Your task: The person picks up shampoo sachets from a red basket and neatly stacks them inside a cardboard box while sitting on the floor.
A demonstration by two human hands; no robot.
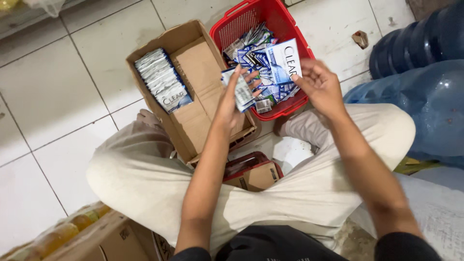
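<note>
- left hand [231, 99] gripping stack of small white-blue foil sachets [243, 91]; above brown cardboard box [203, 72]
- right hand [319, 84] pinching white-blue sachet sheet [284, 60] over red plastic basket [241, 21]

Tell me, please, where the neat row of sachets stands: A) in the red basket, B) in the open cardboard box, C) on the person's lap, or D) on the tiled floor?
B: the row of sachets stands upright along the left wall of the cardboard box, while the red basket holds only a loose pile.
</note>
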